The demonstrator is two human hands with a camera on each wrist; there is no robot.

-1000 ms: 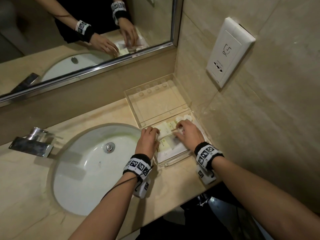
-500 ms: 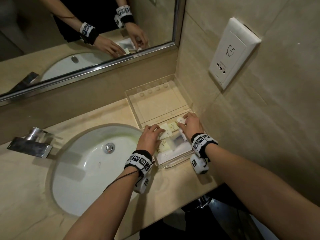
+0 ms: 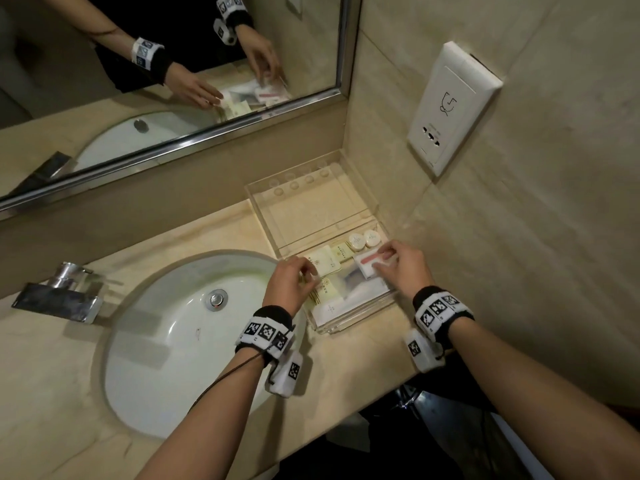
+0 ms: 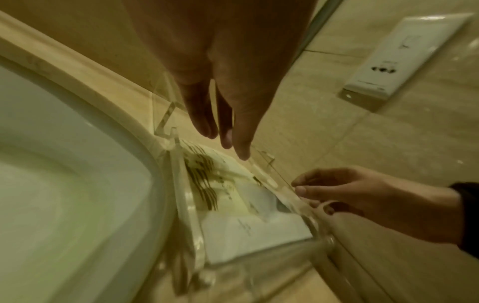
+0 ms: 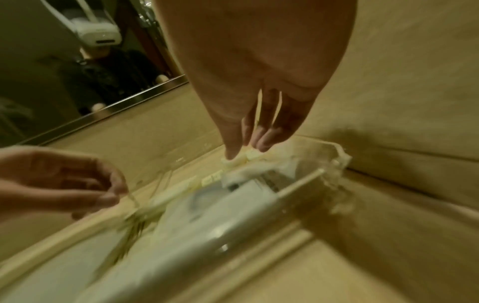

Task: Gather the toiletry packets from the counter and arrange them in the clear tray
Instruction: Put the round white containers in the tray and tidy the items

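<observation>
A clear tray [image 3: 311,209] stands on the counter in the corner, split by a divider. Its near compartment holds cream packets [image 3: 323,261], a white flat packet [image 3: 332,308] and two round white caps [image 3: 356,241]. My right hand [image 3: 382,263] pinches a white packet with a red stripe [image 3: 369,268] just above the others. My left hand [image 3: 308,273] touches the cream packets at the tray's left wall; in the left wrist view its fingers [image 4: 241,147] point down, nearly straight. The far compartment is bare.
A white sink [image 3: 173,341] lies left of the tray, with a chrome faucet [image 3: 59,296] beyond it. A mirror [image 3: 173,64] runs along the back wall. A white socket plate [image 3: 446,109] sits on the tiled right wall. The counter's front edge is close to my wrists.
My right hand has drawn back from the far end of the compartment, uncovering the round caps, and now holds the red-striped packet. My left hand has stayed at the tray's left wall.
</observation>
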